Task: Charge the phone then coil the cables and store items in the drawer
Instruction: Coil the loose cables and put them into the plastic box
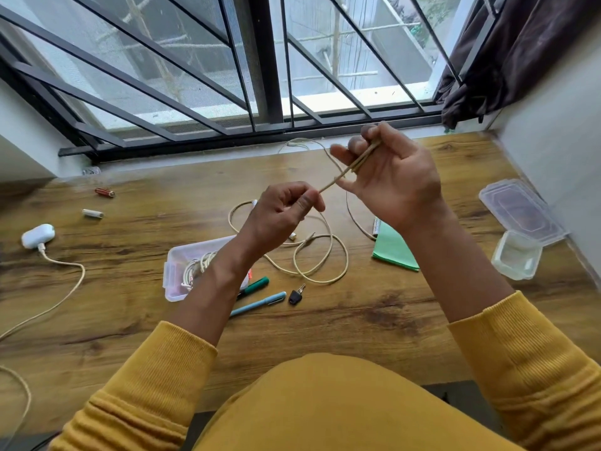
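Note:
A beige braided cable (320, 268) lies in loose loops on the wooden desk (374, 314). My right hand (390, 183) is raised above the desk with turns of this cable wound around its fingers. My left hand (286, 209) pinches the same cable just below and to the left, holding a taut stretch between the two hands. A clear plastic box (177, 275) under my left forearm holds another coiled cable (198, 266). A white earbud case (37, 236) sits at the far left with a charging cable (65, 284) plugged into it.
Two batteries (104, 192) (92, 213) lie at the back left. A green marker (257, 285), a blue pen (258, 303) and a small key (296, 296) lie in front of the box. Green paper (392, 247) is right of centre; an open clear container (517, 258) and its lid (520, 211) stand by the right wall.

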Demonstrator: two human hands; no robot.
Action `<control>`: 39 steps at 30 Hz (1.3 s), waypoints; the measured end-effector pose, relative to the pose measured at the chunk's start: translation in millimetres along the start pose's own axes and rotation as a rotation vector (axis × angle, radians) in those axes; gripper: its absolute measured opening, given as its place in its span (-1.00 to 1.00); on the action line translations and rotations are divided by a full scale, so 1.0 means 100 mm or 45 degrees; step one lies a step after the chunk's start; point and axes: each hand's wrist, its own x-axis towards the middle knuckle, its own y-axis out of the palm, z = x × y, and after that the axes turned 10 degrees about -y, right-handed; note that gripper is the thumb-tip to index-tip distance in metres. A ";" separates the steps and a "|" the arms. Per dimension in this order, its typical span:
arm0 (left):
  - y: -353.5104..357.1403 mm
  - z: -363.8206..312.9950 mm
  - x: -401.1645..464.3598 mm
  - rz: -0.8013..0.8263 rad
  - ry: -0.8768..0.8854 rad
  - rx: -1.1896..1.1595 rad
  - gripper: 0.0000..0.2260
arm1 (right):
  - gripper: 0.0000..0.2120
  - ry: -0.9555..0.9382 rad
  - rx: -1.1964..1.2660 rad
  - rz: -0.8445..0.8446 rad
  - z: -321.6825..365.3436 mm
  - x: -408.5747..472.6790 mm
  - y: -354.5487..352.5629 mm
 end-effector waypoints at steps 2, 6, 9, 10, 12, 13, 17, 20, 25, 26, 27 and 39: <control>-0.03 0.05 0.06 0.004 -0.014 0.108 -0.78 | -0.70 0.064 -0.014 0.048 0.01 -0.01 -0.02; -0.16 0.07 0.23 0.007 0.040 0.333 -0.86 | -0.70 0.211 -0.053 0.188 -0.03 -0.04 -0.05; -0.25 -0.02 0.33 0.033 0.146 0.508 -0.92 | -0.71 0.303 -0.046 0.370 -0.06 -0.07 -0.05; -0.26 -0.05 0.36 0.043 0.183 0.580 -0.92 | -0.72 0.323 -0.059 0.447 -0.06 -0.07 -0.04; -0.27 -0.08 0.40 0.074 0.223 0.714 -0.91 | -0.74 0.363 -0.131 0.599 -0.06 -0.07 0.00; -0.28 -0.11 0.41 0.097 0.221 0.767 -0.87 | -0.73 0.384 -0.191 0.674 -0.07 -0.07 0.02; -0.36 -0.19 0.43 0.139 0.214 0.925 -0.90 | -0.75 0.510 -0.459 0.937 -0.09 -0.09 0.08; -0.42 -0.24 0.45 0.098 0.256 1.040 -0.77 | -0.78 0.667 -0.836 0.975 -0.13 -0.08 0.11; -0.48 -0.35 0.45 0.031 0.213 0.902 -0.67 | -0.66 0.778 -1.527 0.802 -0.31 -0.06 0.13; -0.48 -0.36 0.45 0.027 0.197 0.842 -0.71 | -0.65 0.743 -1.606 0.740 -0.34 -0.05 0.13; -0.49 -0.36 0.44 0.031 0.173 0.777 -0.75 | -0.64 0.690 -1.670 0.679 -0.37 -0.04 0.13; -0.33 -0.18 0.17 -0.001 0.100 -0.031 -0.69 | -0.72 -0.029 -1.198 0.388 -0.28 0.11 0.14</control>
